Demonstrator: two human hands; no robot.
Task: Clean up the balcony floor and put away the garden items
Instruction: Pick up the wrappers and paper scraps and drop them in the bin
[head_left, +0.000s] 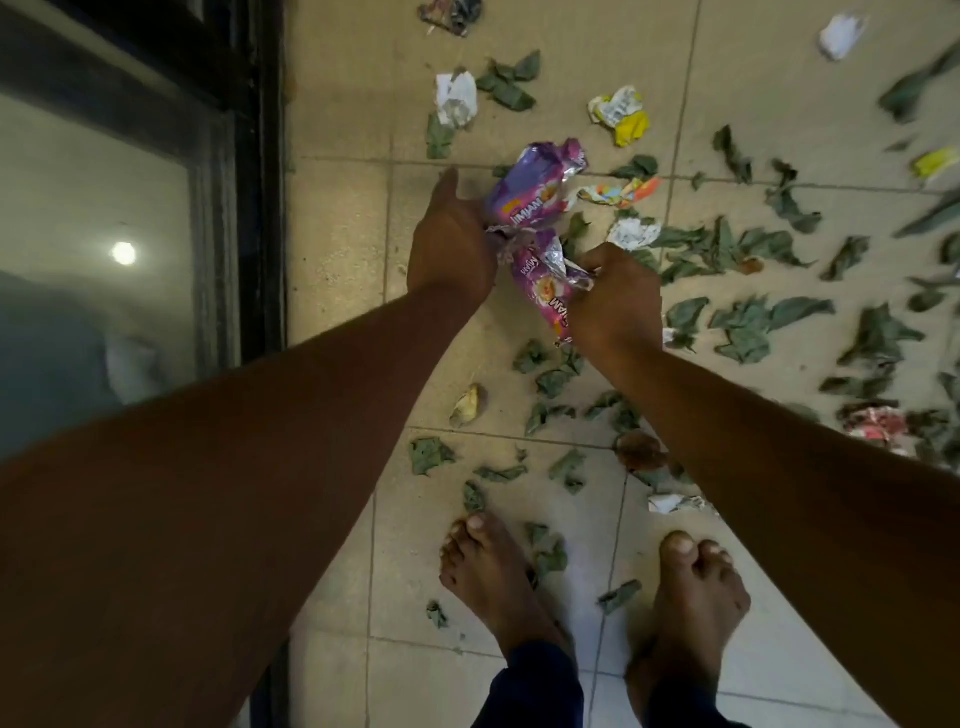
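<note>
Holding: two crumpled purple foil snack wrappers are held above the beige tiled balcony floor (337, 218), one in each hand.
Left hand (451, 244): it is seen from the back; the upper purple foil wrapper (535, 187) is gripped at its lower crumpled end, with the thumb stretched forward beside it. The curled fingers are hidden behind the hand.
Right hand (615, 299): its fingers are closed round the lower purple foil wrapper (545, 280), which is pinched at its silver torn edge.
Wrappers: the two are touching where their crumpled ends meet between the hands; both are off the floor.
Floor litter: wilted grey-green leaves (743, 322) are scattered across the tiles, thickest to the right of the hands. A crumpled white and yellow wrapper (621, 114) lies beyond the hands, a crumpled white paper scrap (457, 98) to its left, and an orange and white wrapper (618, 192) just beside the upper purple one. A red and white crumpled wrapper (878, 423) lies at the right edge. A small yellowish dry leaf (467, 405) rests between the forearms.
Feet: two bare feet (488, 571) are planted on the tiles among the leaves.
Left side: a dark-framed glass door (249, 182) is set along the floor's edge, with a round light reflected in it.
</note>
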